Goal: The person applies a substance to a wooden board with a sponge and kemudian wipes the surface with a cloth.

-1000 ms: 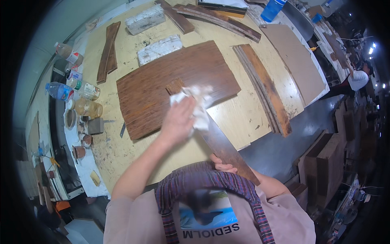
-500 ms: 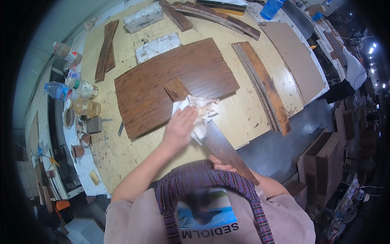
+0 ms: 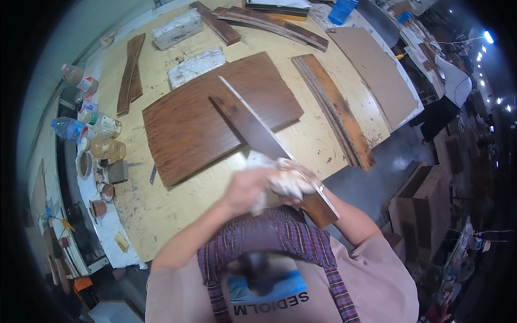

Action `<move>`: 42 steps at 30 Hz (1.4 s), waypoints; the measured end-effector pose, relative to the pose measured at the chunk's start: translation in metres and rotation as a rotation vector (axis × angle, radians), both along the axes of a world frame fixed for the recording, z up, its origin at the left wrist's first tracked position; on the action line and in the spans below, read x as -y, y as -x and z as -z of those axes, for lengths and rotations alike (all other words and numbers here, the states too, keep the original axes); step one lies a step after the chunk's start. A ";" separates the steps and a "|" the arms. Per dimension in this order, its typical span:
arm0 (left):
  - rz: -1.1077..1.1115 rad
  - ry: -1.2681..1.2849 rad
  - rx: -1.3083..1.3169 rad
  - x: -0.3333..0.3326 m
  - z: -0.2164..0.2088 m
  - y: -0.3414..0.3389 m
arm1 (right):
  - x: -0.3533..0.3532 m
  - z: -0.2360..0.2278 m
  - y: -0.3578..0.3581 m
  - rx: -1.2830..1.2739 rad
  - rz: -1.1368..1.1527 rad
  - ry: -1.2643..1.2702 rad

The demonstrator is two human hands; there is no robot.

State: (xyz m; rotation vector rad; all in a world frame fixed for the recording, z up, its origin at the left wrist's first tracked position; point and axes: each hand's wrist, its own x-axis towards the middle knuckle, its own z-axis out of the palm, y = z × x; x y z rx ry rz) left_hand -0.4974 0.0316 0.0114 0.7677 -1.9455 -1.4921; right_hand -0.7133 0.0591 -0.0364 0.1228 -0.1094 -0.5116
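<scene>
A long, narrow brown wooden plank point(image 3: 245, 124) slants across the middle, its pale edge turned up. Its far end lies over a wide, dark-stained wooden panel point(image 3: 183, 129) on the table; its near end reaches toward my right forearm. My left hand point(image 3: 250, 188), smeared by motion, presses a crumpled white cloth point(image 3: 291, 182) with brown stains against the plank. Partly covered by that cloth, my right hand point(image 3: 308, 175) grips the plank near its lower end. Most of its fingers are hidden behind the wood and cloth.
White wrapped blocks point(image 3: 196, 67) stand behind the panel. Stained wooden strips lie at left, at the back and in a stack point(image 3: 334, 107) on the right. Bottles and jars point(image 3: 107, 146) line the left edge. A brown cardboard sheet point(image 3: 374, 75) covers the right side. Beyond it, a person point(image 3: 455, 81) stands.
The plank has turned on edge, its pale side now up. My left hand and the cloth have come down the plank toward me, beside my right hand.
</scene>
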 end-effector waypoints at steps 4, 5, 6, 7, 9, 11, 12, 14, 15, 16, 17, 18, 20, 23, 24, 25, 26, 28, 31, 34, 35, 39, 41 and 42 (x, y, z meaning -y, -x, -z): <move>-0.277 0.318 -0.049 0.048 -0.073 0.006 | 0.039 0.015 -0.015 -0.157 0.013 0.229; -0.262 0.289 -0.055 0.039 -0.078 0.016 | 0.042 0.003 -0.017 -0.389 0.118 0.221; -0.243 0.406 -0.019 0.029 -0.067 0.018 | 0.051 -0.022 -0.027 -0.616 0.211 0.214; -0.223 0.588 -0.001 0.022 -0.061 0.022 | 0.085 0.005 -0.043 -0.780 0.265 0.098; -0.115 0.637 -0.007 0.009 -0.040 0.002 | 0.108 -0.016 -0.049 -0.651 0.289 0.208; 0.126 0.462 0.071 -0.010 -0.019 -0.027 | 0.099 -0.075 -0.038 -0.370 0.318 0.398; 0.250 0.378 0.106 -0.013 -0.011 -0.038 | 0.105 -0.086 -0.033 -0.388 0.356 0.372; -0.149 -0.070 0.008 -0.010 -0.013 -0.060 | 0.112 -0.097 -0.024 -0.843 0.572 0.545; -0.280 -0.151 -0.146 0.001 -0.028 -0.063 | 0.115 -0.096 -0.031 -1.204 0.800 0.595; -0.411 -0.230 -0.306 0.018 -0.048 -0.062 | 0.120 -0.094 -0.039 -1.573 1.024 0.635; -0.452 -0.097 -0.313 0.030 -0.066 -0.058 | 0.123 -0.086 -0.041 -1.637 1.164 0.646; -0.497 0.035 -0.320 0.038 -0.078 -0.052 | 0.126 -0.082 -0.047 -1.650 1.201 0.653; -0.405 0.343 -0.171 0.043 -0.086 -0.035 | 0.126 -0.075 -0.061 -1.676 1.262 0.672; -0.221 0.761 0.163 0.020 -0.065 -0.013 | 0.131 -0.087 -0.070 -1.754 1.209 0.708; -0.121 0.749 0.130 0.012 -0.047 -0.020 | 0.127 -0.094 -0.069 -1.804 1.286 0.769; -0.025 0.739 0.103 0.005 -0.026 -0.034 | 0.125 -0.099 -0.070 -1.871 1.312 0.800; -0.078 0.589 0.126 -0.012 -0.001 -0.052 | 0.122 -0.104 -0.072 -1.934 1.336 0.832; -0.396 0.143 0.135 -0.023 0.014 -0.077 | 0.121 -0.112 -0.067 -2.085 1.322 0.881; -0.761 -0.086 -0.120 0.005 -0.019 -0.085 | 0.113 -0.118 -0.057 -2.276 1.147 0.922; -0.637 0.520 -0.112 0.026 -0.068 -0.053 | 0.107 -0.095 -0.073 -2.129 1.032 0.990; -0.509 0.703 0.015 0.026 -0.077 -0.043 | 0.098 -0.100 -0.082 -2.151 0.925 0.999; -0.492 1.035 0.191 0.062 -0.058 -0.056 | 0.073 -0.097 -0.094 -2.038 0.725 1.127; -0.606 1.000 0.175 0.092 -0.049 -0.074 | 0.061 -0.095 -0.084 -2.099 0.548 1.219; -0.661 0.949 0.163 0.110 -0.046 -0.084 | 0.053 -0.092 -0.080 -2.094 0.507 1.240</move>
